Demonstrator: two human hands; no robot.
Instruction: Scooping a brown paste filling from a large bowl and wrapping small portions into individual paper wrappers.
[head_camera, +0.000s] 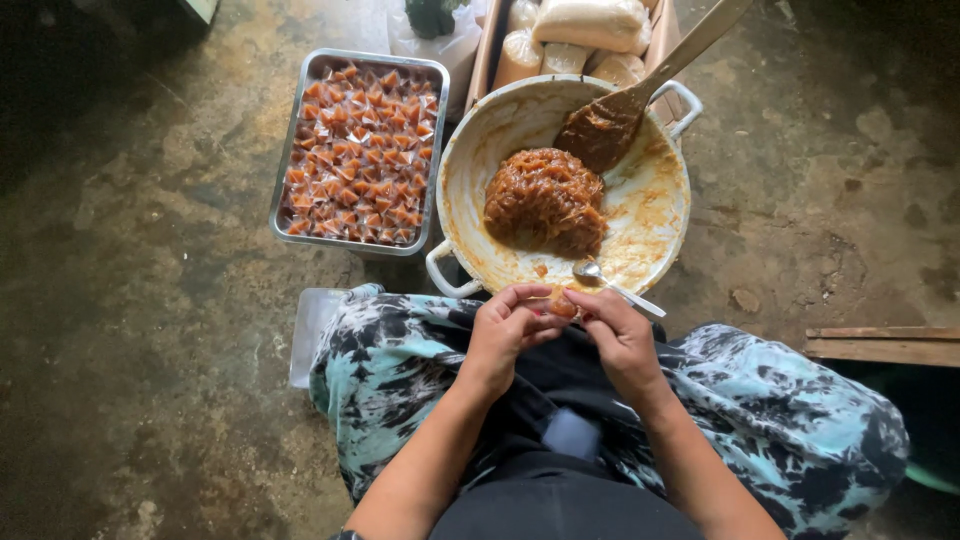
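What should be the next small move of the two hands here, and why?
Probably finish folding the small brown sticky piece pinched between left hand and right hand, then set it in the rectangular metal tray of wrapped pieces. That tray already holds many like it.

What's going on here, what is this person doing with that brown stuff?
A seated person holds a small piece of sticky brown sweet between the fingers of the left hand and the right hand, over their lap. The right hand also holds a spoon. In front sits a wide pan with a mound of the brown mixture and a wooden paddle. To its left, a metal tray is full of small wrapped pieces.
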